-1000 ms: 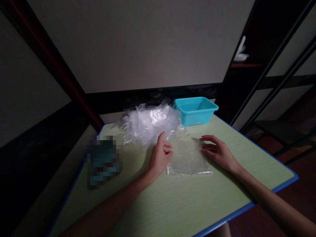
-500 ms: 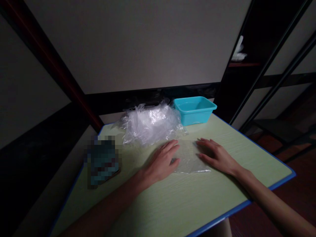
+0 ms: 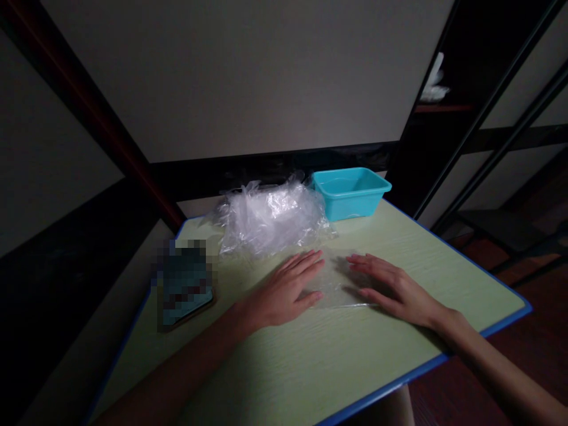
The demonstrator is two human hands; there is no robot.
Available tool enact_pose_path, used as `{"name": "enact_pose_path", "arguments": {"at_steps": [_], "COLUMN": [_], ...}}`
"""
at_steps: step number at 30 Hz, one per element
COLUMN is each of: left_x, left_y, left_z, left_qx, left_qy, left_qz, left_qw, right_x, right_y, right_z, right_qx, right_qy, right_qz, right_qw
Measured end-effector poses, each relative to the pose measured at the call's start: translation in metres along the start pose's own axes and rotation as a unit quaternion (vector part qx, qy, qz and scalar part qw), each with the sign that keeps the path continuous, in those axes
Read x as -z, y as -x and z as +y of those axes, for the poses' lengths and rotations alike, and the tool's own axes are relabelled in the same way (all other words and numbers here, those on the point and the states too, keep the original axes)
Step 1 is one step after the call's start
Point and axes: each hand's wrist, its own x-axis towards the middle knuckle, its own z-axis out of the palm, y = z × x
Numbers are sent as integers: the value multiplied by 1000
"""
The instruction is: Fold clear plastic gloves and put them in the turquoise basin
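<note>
Fingers (image 3: pixel 306 263) out straight and only a little spread, palm-down, nothing pinched: left hand (image 3: pixel 284 290) pressing the 9 o'clock edge of the flat clear plastic sheet (image 3: pixel 335 290), right hand (image 3: pixel 393 287) flat on its 3 o'clock side. Sheet lying roughly in the middle of the table (image 3: pixel 310 367), just at 6 o'clock of the crumpled plastic pile (image 3: pixel 270 216), teal tub (image 3: pixel 350 189) off at 1 o'clock, some blurred dark thing (image 3: pixel 184 284) over at 9 o'clock. Biggest worry, probably: slick film on a smooth top. Could skate sideways or bunch into a crease between the palms under uneven pressure. Might also cling to a palm and lift right off with it. Hard to make out the edges in this dim light too, so easy to drag the pile's loose film along by mistake.
</note>
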Motion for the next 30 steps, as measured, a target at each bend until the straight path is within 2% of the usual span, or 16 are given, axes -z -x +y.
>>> {"name": "enact_pose_path", "arguments": {"at_steps": [3,6,9,19,30], "left_x": [8,9,7,6,10], "left_y": [8,13,15,18,19], "left_z": [-2,-1,1,-1,4], "left_qx": [-25,-59,-72,-75,-96], "left_qy": [12,8,-3,-38,-38], "left_qz": [-6,-53,-86,-119,-97], "left_qw": [1000,997,994,989,990], "right_x": [2,-1,-4,-5,-3], "right_y": [8,18,25,32,42], "right_z": [-15,-23,-24,-25,-22], "right_qx": [16,34,42,49,31], "right_qy": [30,67,93,101,112], "right_qz": [-57,-133,-168,-159,-136], "right_qw": [998,988,980,981,984]}}
